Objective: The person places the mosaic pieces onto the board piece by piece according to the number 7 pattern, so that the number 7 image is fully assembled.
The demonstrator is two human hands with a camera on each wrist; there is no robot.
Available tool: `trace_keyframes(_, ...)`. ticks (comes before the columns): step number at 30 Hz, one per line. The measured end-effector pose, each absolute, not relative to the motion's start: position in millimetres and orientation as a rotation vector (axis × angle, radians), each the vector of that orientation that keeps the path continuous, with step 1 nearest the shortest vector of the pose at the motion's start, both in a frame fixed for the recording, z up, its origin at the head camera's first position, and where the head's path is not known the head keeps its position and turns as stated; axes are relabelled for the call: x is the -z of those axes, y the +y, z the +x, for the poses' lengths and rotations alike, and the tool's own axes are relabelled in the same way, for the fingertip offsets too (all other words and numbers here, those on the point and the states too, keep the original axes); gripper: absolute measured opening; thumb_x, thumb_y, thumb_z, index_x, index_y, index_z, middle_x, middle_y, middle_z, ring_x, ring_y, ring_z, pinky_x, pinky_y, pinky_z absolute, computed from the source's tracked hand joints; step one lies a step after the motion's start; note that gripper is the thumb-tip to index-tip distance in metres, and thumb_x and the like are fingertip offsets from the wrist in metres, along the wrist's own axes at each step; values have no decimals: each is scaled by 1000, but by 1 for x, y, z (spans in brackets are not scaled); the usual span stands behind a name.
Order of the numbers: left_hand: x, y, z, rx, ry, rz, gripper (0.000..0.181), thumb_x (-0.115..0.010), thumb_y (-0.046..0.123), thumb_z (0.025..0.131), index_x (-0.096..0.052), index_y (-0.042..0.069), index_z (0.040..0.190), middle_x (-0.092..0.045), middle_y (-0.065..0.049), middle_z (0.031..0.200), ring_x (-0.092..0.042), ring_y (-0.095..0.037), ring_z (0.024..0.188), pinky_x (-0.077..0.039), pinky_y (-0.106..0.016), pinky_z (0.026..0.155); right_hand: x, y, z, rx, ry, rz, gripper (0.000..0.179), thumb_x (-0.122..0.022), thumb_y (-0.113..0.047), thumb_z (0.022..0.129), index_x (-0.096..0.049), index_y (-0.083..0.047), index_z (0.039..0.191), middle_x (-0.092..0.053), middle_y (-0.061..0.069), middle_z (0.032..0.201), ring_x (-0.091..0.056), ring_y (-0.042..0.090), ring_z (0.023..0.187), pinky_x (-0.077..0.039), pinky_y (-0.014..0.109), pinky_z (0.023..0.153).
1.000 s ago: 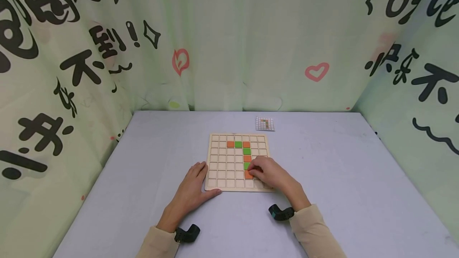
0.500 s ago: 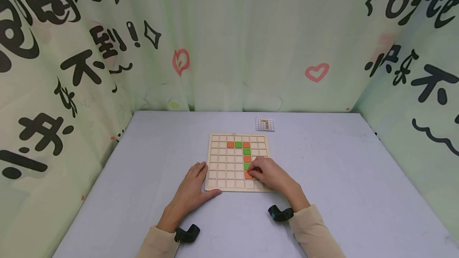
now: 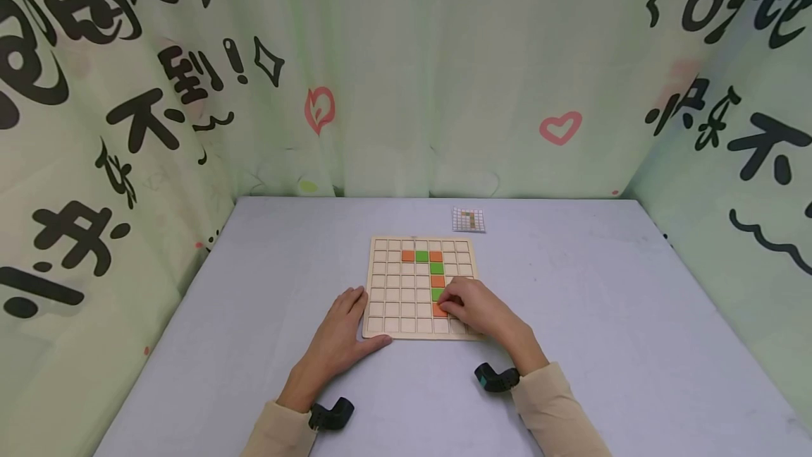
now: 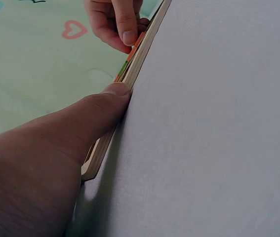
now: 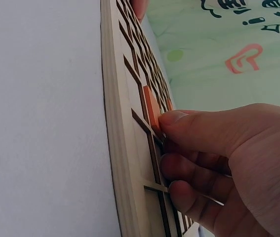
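A square wooden grid board (image 3: 393, 307) lies on the table, with orange and green tiles in its cells. They form a row near the far side and a column running toward the front. My right hand (image 3: 476, 305) pinches the right edge of the front-most orange tile (image 3: 439, 309). In the right wrist view the thumb meets this orange tile (image 5: 151, 106), and the other fingers curl low over the grid. My left hand (image 3: 339, 333) rests at the board's front left corner, fingers along the left edge. Its thumb (image 4: 111, 96) lies on the front edge.
Behind the board lies a small card (image 3: 468, 220) printed with a coloured grid pattern. The white table (image 3: 571, 344) reaches back to a pale green curtain (image 3: 380, 125) with black writing and red hearts. Black wrist cameras (image 3: 497, 377) sit on both wrists.
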State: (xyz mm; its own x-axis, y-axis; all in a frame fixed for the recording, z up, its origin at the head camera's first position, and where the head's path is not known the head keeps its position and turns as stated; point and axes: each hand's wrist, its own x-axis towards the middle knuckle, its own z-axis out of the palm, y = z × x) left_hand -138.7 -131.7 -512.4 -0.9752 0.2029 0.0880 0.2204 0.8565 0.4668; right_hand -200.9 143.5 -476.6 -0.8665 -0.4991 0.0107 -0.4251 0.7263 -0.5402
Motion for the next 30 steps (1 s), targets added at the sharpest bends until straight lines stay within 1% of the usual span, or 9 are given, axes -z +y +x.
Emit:
trace_keyframes(13, 511, -133, -140, 786, -2992, -338, 93, -74, 58, 83, -43, 1, 150, -41, -16, 157, -34, -35, 148, -37, -49, 120, 475, 143, -202, 802, 2795, -769, 5, -70, -14, 94, -75, -13, 94, -67, -4, 90, -58, 7, 84, -55, 30, 79)
trace_keyframes(20, 511, -133, -141, 858, -2987, -296, 86, -65, 61, 89, -45, 2, 150, -42, -15, 157, -34, -34, 149, -35, -49, 120, 475, 141, -202, 823, 2784, -695, 5, -70, -16, 95, -74, -13, 94, -66, -5, 87, -55, 8, 78, -52, 27, 74)
trace_keyframes(30, 506, -129, -142, 834, -2997, -254, 81, -64, 55, 93, -44, 0, 149, -43, -18, 155, -40, -33, 145, -41, -47, 117, 472, 141, -199, 863, 2856, -596, 7, -66, -16, 96, -72, -13, 93, -65, -4, 87, -54, 10, 77, -50, 27, 71)
